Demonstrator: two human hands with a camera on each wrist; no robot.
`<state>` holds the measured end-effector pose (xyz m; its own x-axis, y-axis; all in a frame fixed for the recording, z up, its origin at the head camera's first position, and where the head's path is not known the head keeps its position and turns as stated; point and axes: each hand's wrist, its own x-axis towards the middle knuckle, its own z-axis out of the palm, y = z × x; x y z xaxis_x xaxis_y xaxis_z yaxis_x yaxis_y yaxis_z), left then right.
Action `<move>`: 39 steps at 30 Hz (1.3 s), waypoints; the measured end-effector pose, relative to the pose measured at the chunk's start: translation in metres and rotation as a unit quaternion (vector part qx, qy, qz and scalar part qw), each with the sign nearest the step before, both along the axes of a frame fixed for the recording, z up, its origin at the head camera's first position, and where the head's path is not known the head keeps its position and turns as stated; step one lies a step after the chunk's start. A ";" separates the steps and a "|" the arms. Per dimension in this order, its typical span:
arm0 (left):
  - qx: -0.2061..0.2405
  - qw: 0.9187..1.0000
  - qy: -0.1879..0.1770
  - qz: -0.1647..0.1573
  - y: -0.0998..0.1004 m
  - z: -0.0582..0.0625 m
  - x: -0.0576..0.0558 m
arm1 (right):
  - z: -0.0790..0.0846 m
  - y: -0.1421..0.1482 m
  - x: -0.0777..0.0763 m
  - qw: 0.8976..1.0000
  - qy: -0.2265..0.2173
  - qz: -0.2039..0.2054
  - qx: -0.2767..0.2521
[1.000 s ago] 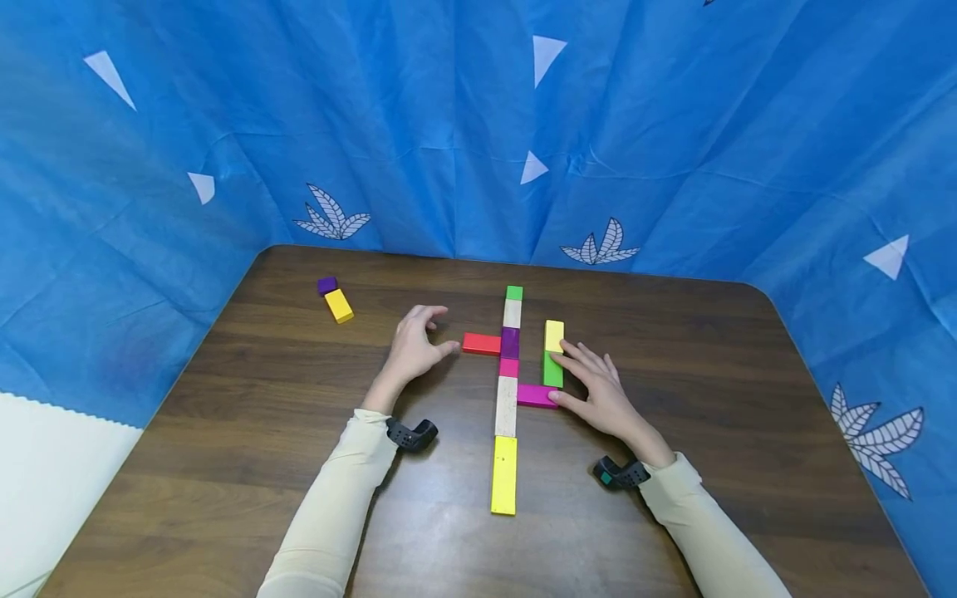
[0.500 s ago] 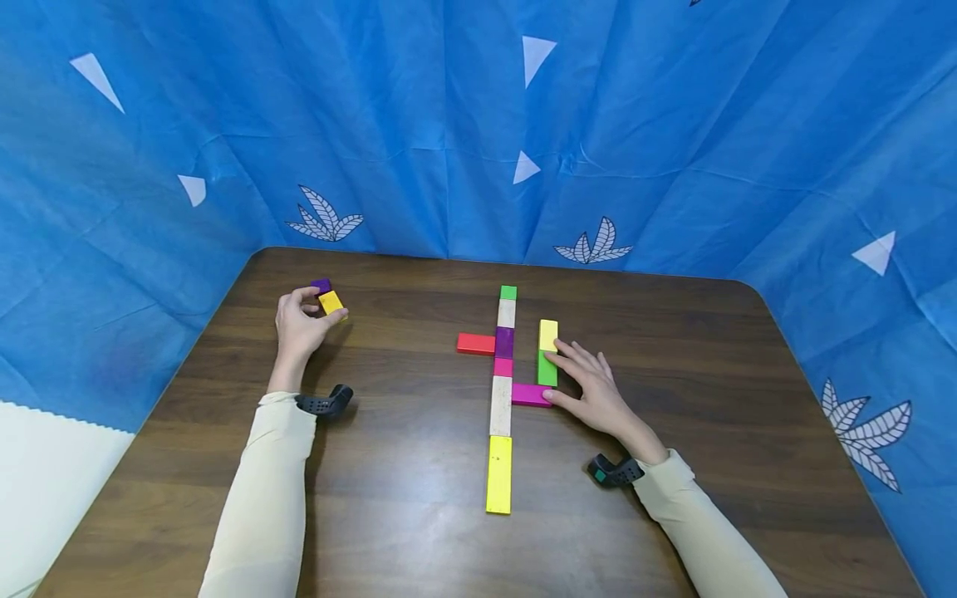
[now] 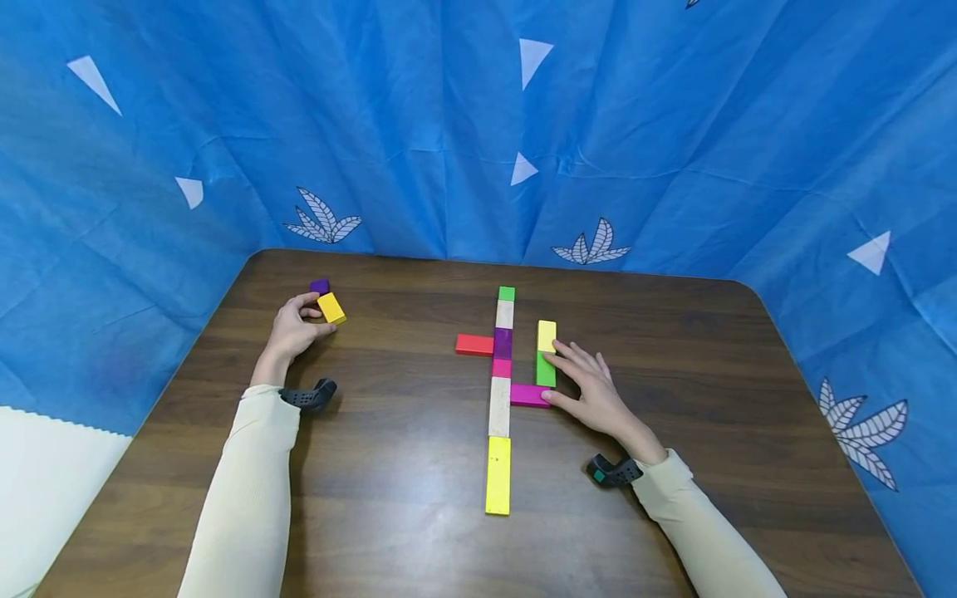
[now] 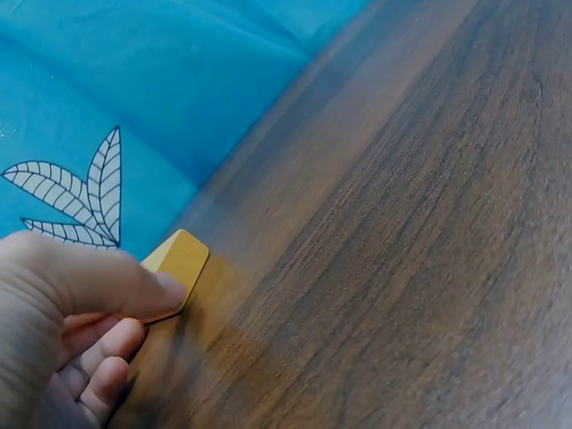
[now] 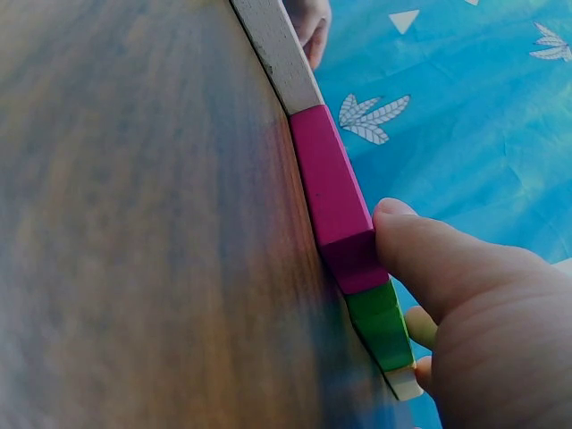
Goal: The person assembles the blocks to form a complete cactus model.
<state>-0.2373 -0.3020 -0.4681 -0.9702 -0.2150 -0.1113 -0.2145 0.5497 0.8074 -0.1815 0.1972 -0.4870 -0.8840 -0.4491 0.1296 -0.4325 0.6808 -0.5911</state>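
Note:
At the far left of the table, my left hand (image 3: 293,328) pinches a yellow-orange wooden block (image 3: 331,308). In the left wrist view, the thumb lies across that block's face (image 4: 186,259) while the other fingers curl behind it. A small purple block (image 3: 319,286) sits just beyond it, by the index fingertip. My right hand (image 3: 594,392) rests with spread fingers along the right side of the laid-out blocks. Its thumb touches the end of a magenta block (image 3: 527,395), seen also in the right wrist view, and its fingertips lie at a green block (image 3: 546,370) and a yellow one (image 3: 547,335).
A straight column of blocks runs down the table's middle, from a small green block (image 3: 507,293) to a long yellow block (image 3: 498,475). A red block (image 3: 474,345) juts left from it. Blue cloth (image 3: 449,208) stands behind the brown table (image 3: 404,515).
My left hand has moved from beside the red block to the far left and taken hold of the yellow-orange block. The right hand has stayed at the same blocks.

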 end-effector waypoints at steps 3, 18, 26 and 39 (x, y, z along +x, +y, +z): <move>0.003 1.000 0.005 0.005 0.000 -0.001 0.001 | 0.000 0.000 0.000 1.000 -0.005 -0.001 0.004; 0.014 0.999 0.031 0.028 0.010 0.001 0.001 | 0.000 0.000 0.000 1.000 0.004 0.002 -0.006; 0.037 0.998 0.042 0.009 0.026 0.000 -0.002 | -0.002 -0.001 -0.001 1.000 0.002 -0.001 0.000; 0.040 0.994 0.089 -0.051 0.089 0.007 -0.013 | -0.001 -0.001 -0.001 1.000 0.009 0.001 -0.002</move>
